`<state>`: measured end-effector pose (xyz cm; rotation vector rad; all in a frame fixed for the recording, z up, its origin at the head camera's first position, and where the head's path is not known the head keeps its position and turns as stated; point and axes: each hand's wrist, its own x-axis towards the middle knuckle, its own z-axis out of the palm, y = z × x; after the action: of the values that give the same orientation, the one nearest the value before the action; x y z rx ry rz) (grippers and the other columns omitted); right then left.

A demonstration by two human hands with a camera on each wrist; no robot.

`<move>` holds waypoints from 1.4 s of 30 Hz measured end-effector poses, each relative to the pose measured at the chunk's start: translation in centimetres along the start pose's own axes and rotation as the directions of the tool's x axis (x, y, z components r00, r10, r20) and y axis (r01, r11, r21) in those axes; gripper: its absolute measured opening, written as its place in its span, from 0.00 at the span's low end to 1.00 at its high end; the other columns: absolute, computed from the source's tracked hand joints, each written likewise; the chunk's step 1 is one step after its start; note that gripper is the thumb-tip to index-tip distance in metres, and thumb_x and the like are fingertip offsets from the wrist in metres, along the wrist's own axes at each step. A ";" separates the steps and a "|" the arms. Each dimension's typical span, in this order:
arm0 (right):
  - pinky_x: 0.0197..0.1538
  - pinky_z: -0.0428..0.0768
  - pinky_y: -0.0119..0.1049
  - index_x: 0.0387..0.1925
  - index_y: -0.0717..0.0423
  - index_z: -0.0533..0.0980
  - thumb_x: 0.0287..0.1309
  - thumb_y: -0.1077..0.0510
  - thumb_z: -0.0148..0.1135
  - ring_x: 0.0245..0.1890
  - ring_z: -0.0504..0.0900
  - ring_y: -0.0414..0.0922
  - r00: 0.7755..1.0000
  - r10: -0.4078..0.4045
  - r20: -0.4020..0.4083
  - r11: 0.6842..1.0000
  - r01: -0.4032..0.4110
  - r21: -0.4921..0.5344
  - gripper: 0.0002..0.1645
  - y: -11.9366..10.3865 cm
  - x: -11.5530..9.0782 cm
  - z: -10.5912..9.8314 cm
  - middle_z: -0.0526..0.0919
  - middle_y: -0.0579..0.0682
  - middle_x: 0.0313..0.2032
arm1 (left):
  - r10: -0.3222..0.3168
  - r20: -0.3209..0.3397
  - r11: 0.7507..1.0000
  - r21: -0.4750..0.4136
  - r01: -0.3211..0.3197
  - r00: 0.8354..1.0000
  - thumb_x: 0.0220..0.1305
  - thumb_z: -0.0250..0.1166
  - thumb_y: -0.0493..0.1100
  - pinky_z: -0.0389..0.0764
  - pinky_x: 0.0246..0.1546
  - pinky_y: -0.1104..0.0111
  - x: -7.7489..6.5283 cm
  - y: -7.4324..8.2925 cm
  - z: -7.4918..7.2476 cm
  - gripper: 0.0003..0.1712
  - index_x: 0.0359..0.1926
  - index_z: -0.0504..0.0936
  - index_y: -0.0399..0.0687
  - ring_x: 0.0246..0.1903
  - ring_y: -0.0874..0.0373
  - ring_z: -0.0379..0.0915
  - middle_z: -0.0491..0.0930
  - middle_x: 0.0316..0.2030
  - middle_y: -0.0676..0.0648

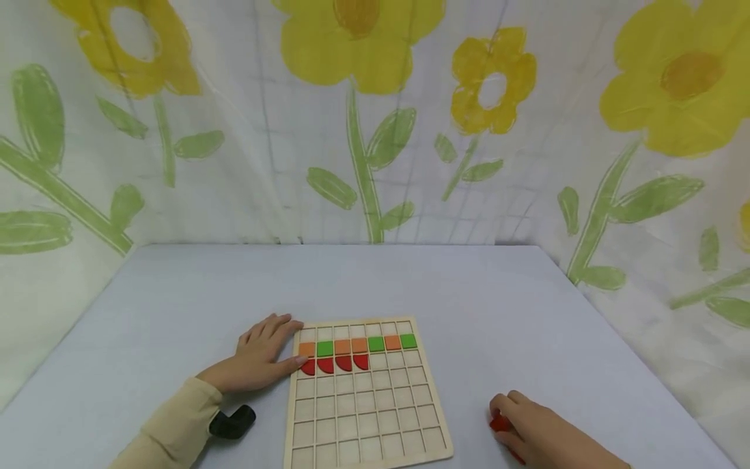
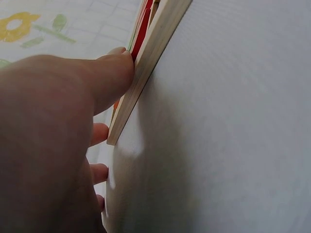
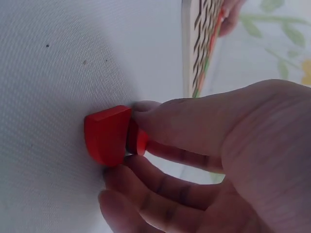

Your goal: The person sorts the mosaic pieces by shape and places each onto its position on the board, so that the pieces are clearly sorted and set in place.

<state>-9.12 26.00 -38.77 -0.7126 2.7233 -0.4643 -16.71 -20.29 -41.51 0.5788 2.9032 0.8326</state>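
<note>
A wooden grid board (image 1: 384, 420) lies on the table. My left hand (image 1: 260, 358) rests at its upper left edge, fingers extended, with the thumb over the first of several red quarter-circle pieces (image 1: 344, 363) in the third row. Above them runs a row of orange squares (image 1: 359, 346) and green squares (image 1: 325, 349). To the right of the board, my right hand (image 1: 539, 430) has its fingers curled about two red pieces near the tabletop. One red piece (image 3: 108, 138) shows plainly in the right wrist view; the other red piece (image 3: 141, 140) is partly hidden, pinched behind the thumb.
A pale cloth covers the table (image 1: 375, 280). Behind it hangs a white curtain (image 1: 234, 189) with yellow flowers. A black band end (image 1: 233, 423) sticks out beside the left sleeve (image 1: 170, 423).
</note>
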 end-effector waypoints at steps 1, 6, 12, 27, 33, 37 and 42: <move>0.29 0.71 0.26 0.41 0.42 0.70 0.57 0.58 0.65 0.25 0.66 0.28 1.000 -0.005 -0.003 1.000 0.005 -0.010 0.14 -0.1 0.1 0.1 0.67 0.35 0.29 | 0.000 0.002 1.000 0.000 0.000 1.000 0.65 0.56 0.63 0.43 0.60 0.34 0.0 0.0 0.0 0.37 0.67 0.63 0.48 0.69 0.31 0.39 0.53 0.69 0.35; 0.29 0.71 0.26 0.41 0.44 0.71 0.56 0.59 0.66 0.26 0.65 0.27 0.998 -0.047 -0.039 0.998 0.045 -0.033 0.14 -0.1 0.4 0.5 0.67 0.34 0.30 | -0.003 0.013 1.000 0.000 0.003 1.000 0.65 0.56 0.65 0.43 0.60 0.34 0.2 -0.1 0.2 0.37 0.67 0.63 0.49 0.70 0.31 0.39 0.53 0.69 0.36; 0.30 0.70 0.26 0.45 0.47 0.71 0.57 0.57 0.66 0.26 0.65 0.27 0.996 -0.082 -0.024 0.996 0.083 0.025 0.16 0.2 0.4 0.5 0.66 0.34 0.31 | -0.003 0.017 1.000 0.003 0.003 1.000 0.65 0.55 0.65 0.43 0.60 0.34 0.2 -0.2 0.4 0.38 0.67 0.63 0.49 0.70 0.32 0.39 0.53 0.70 0.36; 0.33 0.69 0.21 0.39 0.37 0.70 0.56 0.58 0.67 0.32 0.65 0.25 0.938 -0.326 -0.121 0.939 0.306 -0.158 0.16 0.2 1.3 0.4 0.66 0.28 0.34 | 0.008 0.003 1.000 0.019 -0.008 1.000 0.65 0.55 0.65 0.45 0.61 0.35 0.2 0.3 -0.1 0.37 0.66 0.63 0.49 0.70 0.32 0.41 0.54 0.69 0.36; 0.32 0.72 0.23 0.41 0.41 0.69 0.63 0.53 0.62 0.30 0.66 0.25 0.960 -0.246 -0.134 0.959 0.220 -0.180 0.10 -1.5 2.4 0.0 0.67 0.28 0.33 | 0.017 0.005 1.000 0.009 -0.017 1.000 0.65 0.55 0.65 0.44 0.61 0.34 0.2 0.2 -0.2 0.37 0.67 0.63 0.49 0.70 0.32 0.40 0.53 0.69 0.36; 0.32 0.71 0.21 0.43 0.46 0.70 0.61 0.55 0.63 0.29 0.65 0.27 0.928 -0.308 -0.211 0.927 0.244 -0.284 0.11 -3.4 4.3 -0.4 0.69 0.31 0.32 | 0.002 0.014 1.000 0.003 -0.002 1.000 0.65 0.55 0.65 0.43 0.61 0.34 0.1 -0.1 0.0 0.38 0.67 0.63 0.48 0.70 0.32 0.39 0.53 0.70 0.36; 0.31 0.71 0.22 0.40 0.47 0.71 0.62 0.54 0.63 0.28 0.65 0.29 0.909 -0.353 -0.220 0.909 0.277 -0.312 0.09 -6.1 7.4 -1.2 0.70 0.34 0.31 | -0.014 0.016 1.000 -0.008 0.014 1.000 0.64 0.55 0.65 0.42 0.61 0.34 0.0 -0.3 0.2 0.38 0.67 0.63 0.49 0.70 0.33 0.39 0.53 0.70 0.36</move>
<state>-13.15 17.45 -36.80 -1.2682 2.9732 -0.2676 -16.73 -20.40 -41.84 0.5610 2.8846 0.8340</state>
